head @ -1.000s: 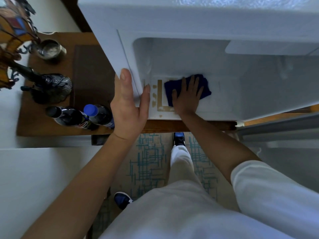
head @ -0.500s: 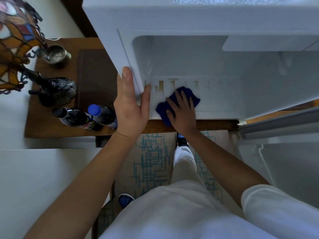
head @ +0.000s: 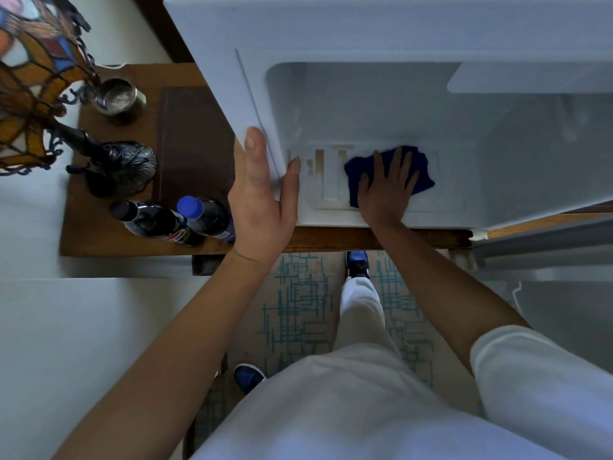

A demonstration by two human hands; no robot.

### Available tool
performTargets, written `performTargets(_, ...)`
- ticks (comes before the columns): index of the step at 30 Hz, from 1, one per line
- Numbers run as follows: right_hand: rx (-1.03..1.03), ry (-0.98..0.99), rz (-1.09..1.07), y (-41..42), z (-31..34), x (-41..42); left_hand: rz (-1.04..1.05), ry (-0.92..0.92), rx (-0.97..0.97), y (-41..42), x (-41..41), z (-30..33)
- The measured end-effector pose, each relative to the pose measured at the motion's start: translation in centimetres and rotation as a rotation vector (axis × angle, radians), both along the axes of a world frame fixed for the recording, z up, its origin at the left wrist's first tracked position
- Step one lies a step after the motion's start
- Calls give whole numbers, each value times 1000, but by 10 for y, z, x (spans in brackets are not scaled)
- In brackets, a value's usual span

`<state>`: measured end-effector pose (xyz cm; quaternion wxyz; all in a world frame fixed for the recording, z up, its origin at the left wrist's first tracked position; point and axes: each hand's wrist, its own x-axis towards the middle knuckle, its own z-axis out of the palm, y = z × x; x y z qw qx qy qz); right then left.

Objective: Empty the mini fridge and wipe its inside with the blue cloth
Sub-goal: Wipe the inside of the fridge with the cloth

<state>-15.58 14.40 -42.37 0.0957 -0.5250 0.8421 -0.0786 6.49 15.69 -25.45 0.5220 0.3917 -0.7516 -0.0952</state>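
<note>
Two bottles stand outside on the surface; wiping is underway. Right hand presses the blue cloth flat-fingered on the fridge floor; left hand open, bracing its wall. Next: reach the stained grooves.

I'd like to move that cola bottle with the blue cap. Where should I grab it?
Grip the blue-capped bottle around its dark body just below the cap, coming from above and the front edge of the wooden table. It stands upright, the black-capped bottle crowds its left, and the left hand is close on its right, so those sides are tight.
</note>
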Motion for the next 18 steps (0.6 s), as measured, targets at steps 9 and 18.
performTargets(9,-98,-190,193,-28,2,56,27,51,45,3,3,0)
performTargets(18,-173,-123,320,30,-9,60,89,86,78,11,-9,4)
